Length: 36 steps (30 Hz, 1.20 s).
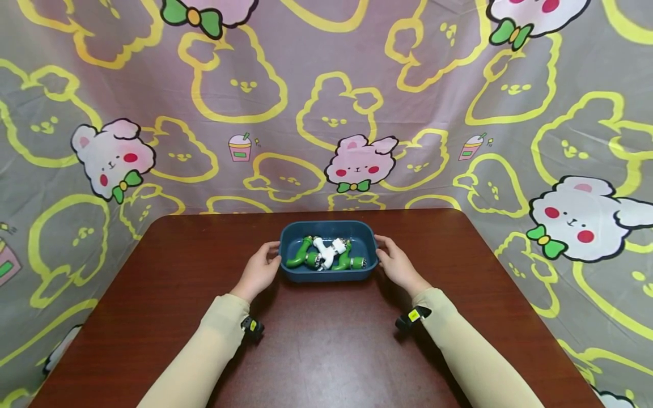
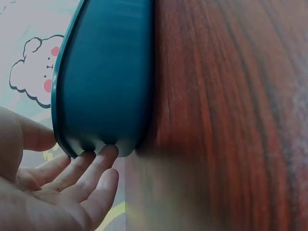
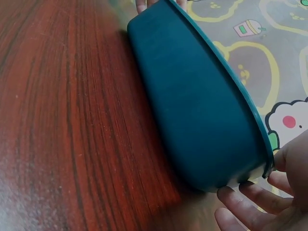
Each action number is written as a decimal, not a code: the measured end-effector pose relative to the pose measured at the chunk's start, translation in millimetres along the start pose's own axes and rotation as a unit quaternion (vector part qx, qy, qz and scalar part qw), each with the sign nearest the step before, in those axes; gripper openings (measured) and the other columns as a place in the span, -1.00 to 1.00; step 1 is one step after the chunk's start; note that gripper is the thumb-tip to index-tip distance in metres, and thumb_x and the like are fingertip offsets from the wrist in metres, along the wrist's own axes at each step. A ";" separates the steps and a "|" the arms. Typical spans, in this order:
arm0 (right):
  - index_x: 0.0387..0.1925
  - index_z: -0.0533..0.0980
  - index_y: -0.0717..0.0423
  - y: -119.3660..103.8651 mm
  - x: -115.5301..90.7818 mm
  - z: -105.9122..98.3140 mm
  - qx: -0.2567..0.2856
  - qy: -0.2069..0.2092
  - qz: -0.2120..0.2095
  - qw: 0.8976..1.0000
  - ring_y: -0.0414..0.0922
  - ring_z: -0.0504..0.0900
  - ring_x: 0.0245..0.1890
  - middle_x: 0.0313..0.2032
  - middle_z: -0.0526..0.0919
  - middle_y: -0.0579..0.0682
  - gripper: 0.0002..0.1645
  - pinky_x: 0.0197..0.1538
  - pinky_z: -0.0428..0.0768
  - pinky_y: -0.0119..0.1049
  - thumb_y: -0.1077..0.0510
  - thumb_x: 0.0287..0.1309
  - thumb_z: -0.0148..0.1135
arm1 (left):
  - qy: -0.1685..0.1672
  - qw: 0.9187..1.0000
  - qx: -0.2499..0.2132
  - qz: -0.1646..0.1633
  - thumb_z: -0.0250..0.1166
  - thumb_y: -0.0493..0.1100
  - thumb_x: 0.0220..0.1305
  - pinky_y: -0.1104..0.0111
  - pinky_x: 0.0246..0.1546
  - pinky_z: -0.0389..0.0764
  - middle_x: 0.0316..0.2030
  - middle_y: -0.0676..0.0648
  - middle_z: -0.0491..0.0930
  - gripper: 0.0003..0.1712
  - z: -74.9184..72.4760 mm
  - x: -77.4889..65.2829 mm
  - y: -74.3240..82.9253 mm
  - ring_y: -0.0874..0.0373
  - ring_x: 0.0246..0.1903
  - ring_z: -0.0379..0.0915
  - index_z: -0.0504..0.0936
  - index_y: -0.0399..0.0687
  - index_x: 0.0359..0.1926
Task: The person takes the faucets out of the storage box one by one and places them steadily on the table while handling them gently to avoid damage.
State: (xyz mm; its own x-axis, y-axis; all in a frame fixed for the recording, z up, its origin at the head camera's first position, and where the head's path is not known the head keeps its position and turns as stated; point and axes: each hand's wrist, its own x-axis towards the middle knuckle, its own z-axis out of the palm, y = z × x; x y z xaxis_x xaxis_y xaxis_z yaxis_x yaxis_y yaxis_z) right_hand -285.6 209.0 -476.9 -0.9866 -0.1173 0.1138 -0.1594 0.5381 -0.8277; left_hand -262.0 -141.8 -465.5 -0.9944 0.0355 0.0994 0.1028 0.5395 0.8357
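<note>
A dark blue oblong plastic basin (image 1: 326,276) stands toward the far side of the table. Inside it lie two bent green pieces (image 1: 302,256) (image 1: 349,262) with metallic ends, and between them a branched white piece (image 1: 329,252), also with metal parts; they look like pipe fittings or taps. My left hand (image 1: 260,271) holds the basin's left end, thumb at the rim and fingertips against the end wall in the left wrist view. At the opposite end, my right hand (image 1: 400,263) grips likewise, its fingers (image 3: 262,197) under the rim.
The brown wooden table (image 1: 326,340) extends around the basin on all sides. A patterned cloth (image 1: 306,73) hangs behind and at both sides of the table. Each wrist carries a small black camera (image 1: 252,327).
</note>
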 end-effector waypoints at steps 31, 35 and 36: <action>0.51 0.23 0.16 -6.3 -4.8 1.0 0.015 -0.012 0.027 0.999 0.16 0.62 0.17 0.30 0.47 0.30 -0.44 0.18 0.66 0.04 0.18 0.59 -0.09 | 0.005 1.000 -0.017 0.001 0.17 -0.26 0.51 -0.03 0.14 0.61 0.21 -0.37 0.57 -0.49 -0.9 -3.0 -3.3 -0.24 0.09 0.59 0.41 -0.27 0.40; 0.51 0.23 0.15 -5.2 -4.2 0.3 0.010 -0.014 0.029 0.999 0.15 0.64 0.15 0.30 0.48 0.30 -0.44 0.17 0.67 0.02 0.19 0.59 -0.09 | 0.003 1.000 -0.020 0.000 0.17 -0.27 0.51 -0.01 0.12 0.61 0.20 -0.37 0.57 -0.50 -0.8 -3.7 -3.2 -0.23 0.08 0.59 0.41 -0.27 0.40; 0.51 0.23 0.15 -5.2 -4.3 0.1 0.009 -0.014 0.029 0.999 0.15 0.64 0.14 0.30 0.48 0.30 -0.44 0.16 0.67 0.02 0.19 0.59 -0.09 | 0.001 1.000 -0.022 -0.001 0.16 -0.27 0.51 -0.01 0.12 0.61 0.20 -0.37 0.57 -0.50 -0.9 -3.6 -3.4 -0.23 0.09 0.59 0.41 -0.27 0.40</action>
State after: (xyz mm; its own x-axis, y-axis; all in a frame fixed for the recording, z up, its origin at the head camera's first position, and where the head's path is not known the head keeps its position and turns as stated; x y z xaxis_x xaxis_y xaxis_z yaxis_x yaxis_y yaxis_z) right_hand -280.5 206.6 -473.1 -0.9927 -0.1095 0.0509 -0.1016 0.5294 -0.8422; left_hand -258.8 -144.6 -468.2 -0.9945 0.0331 0.0995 0.1027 0.5017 0.8589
